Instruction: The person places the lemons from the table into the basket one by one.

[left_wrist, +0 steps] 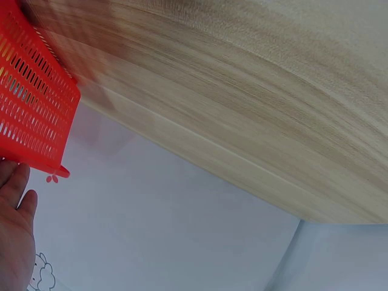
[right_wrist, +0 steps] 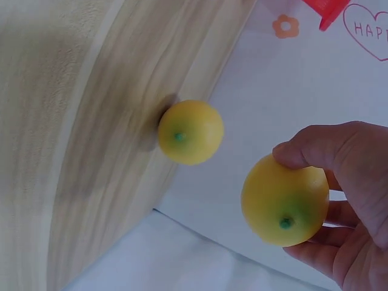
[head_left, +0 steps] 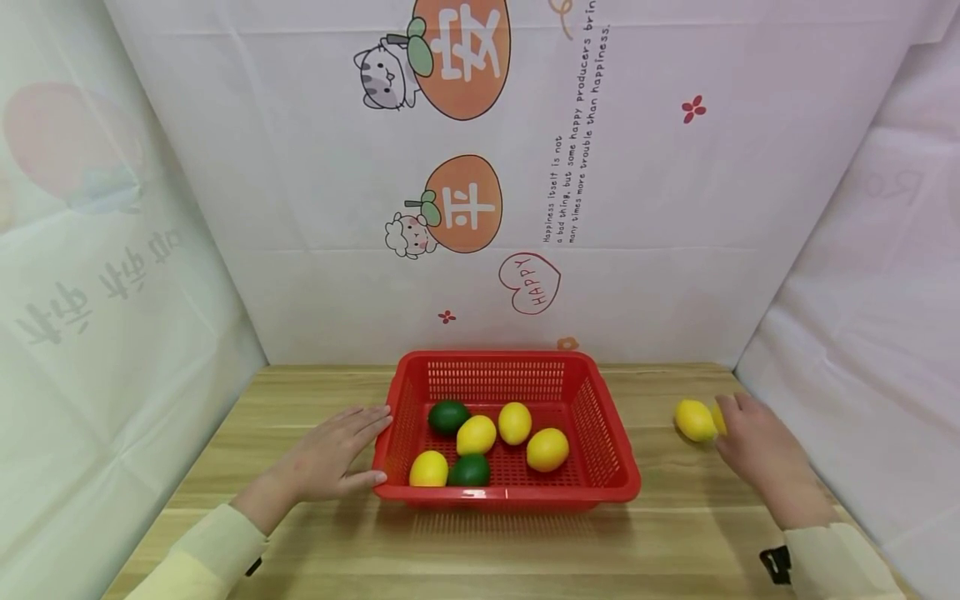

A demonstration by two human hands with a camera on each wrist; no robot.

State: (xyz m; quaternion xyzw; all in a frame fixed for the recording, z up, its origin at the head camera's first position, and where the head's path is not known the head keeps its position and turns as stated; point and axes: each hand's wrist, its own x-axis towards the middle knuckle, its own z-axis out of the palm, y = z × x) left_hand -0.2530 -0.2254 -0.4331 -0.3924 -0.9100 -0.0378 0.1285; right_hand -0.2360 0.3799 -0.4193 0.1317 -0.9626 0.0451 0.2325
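A red plastic basket stands mid-table with several yellow lemons and two dark green lemon-shaped fruits inside. My left hand rests against the basket's left rim, fingers extended; in the left wrist view its fingertips touch the red rim. On the right, my right hand holds a lemon between thumb and fingers, above the table. Another lemon lies on the wood just left of that hand; the right wrist view shows the two lemons apart.
The wooden table backs onto a white printed cloth. More white cloth hangs along the right side, close to my right hand, and on the left. The basket's walls rise around the fruit.
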